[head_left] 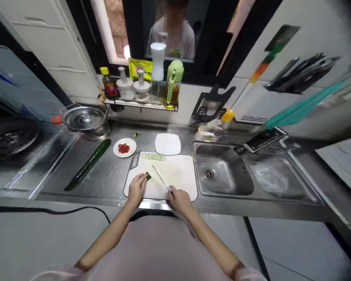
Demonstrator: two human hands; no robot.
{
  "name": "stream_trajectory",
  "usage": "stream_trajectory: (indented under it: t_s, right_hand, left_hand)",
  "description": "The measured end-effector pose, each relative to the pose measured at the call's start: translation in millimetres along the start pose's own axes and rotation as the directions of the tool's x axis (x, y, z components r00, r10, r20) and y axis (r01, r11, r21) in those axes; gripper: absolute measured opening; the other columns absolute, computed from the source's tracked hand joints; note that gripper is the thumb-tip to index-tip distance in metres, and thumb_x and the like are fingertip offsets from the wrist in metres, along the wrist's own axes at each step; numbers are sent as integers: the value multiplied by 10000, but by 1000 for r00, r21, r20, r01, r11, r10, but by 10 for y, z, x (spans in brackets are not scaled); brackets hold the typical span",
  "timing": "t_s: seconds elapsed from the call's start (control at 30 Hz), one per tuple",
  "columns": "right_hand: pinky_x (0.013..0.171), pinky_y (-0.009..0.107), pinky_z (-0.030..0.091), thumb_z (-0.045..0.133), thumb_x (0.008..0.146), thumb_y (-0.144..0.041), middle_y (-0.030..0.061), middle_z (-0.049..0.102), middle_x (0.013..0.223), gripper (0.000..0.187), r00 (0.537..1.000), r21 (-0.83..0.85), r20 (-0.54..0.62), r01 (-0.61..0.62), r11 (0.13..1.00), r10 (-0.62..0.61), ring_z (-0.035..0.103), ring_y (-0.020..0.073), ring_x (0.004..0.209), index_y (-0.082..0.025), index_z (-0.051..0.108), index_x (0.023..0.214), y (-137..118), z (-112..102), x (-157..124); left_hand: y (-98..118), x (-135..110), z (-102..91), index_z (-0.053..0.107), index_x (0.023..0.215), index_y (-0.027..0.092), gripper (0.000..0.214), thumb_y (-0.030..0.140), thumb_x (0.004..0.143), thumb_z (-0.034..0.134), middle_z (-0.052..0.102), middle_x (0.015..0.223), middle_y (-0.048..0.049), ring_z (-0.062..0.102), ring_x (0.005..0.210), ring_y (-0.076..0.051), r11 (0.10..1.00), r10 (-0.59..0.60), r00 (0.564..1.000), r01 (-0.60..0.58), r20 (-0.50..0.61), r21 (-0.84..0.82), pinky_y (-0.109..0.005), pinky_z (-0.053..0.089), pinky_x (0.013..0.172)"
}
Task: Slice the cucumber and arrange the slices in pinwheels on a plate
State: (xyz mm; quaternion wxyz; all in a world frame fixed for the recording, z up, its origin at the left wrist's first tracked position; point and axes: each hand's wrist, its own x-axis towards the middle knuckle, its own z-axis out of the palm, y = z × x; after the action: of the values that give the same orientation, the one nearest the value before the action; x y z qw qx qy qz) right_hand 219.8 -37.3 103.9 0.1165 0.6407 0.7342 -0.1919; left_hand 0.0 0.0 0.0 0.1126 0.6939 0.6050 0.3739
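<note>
My left hand (137, 188) is curled over a short stub of cucumber (148, 176) on the white cutting board (178, 175), pinning it down. My right hand (179, 199) grips the handle of a knife (160, 177); its blade angles up and left, with the tip close to the stub. A row of several cucumber slices (154, 157) lies along the board's far edge. A whole cucumber (88, 164) lies diagonally on the steel counter to the left.
A small plate of chopped red chili (124, 148) and an empty white dish (167, 143) sit behind the board. A steel sink (222, 173) is to the right, a lidded pot (85, 119) at the left. Bottles stand on a rack (140, 102) at the wall.
</note>
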Motion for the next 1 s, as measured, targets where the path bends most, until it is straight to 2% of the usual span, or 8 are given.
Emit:
stream_trajectory:
  t_s: [0.13,0.3,0.47,1.0]
  right_hand:
    - [731,296,409,287,970,-329,97,716,926,348,999,5,4,43,999,-43,670,228,877,-228,546,1180,-162,-20,-29]
    - [739,294,406,294,970,-304,104,714,928,328,996,15,50,71,997,-71,667,223,881,-214,534,1176,-277,-40,-36]
    - [732,302,404,297,972,-298,114,709,923,321,994,15,90,57,998,-58,665,233,887,-208,510,1195,-320,-61,-42]
    - [704,313,433,311,953,-238,131,711,921,315,991,20,110,69,997,-71,678,252,881,-185,508,1193,-389,-18,-1]
  left_hand:
    - [-23,-22,7,684,1139,243,290,271,920,496,677,1146,-69,633,1026,-193,999,46,998,-46,32,0,-359,514,933]
    - [-71,-16,11,690,1134,245,290,277,919,497,689,1116,-81,636,1015,-207,997,83,997,-82,9,-10,-390,521,926]
    - [-112,-11,11,691,1131,235,291,269,919,495,687,1123,-87,635,1023,-209,994,107,994,-106,7,-27,-395,522,926]
    - [-137,-8,26,699,1085,214,272,207,906,494,680,1114,-94,621,1030,-205,988,153,988,-153,14,16,-374,519,918]
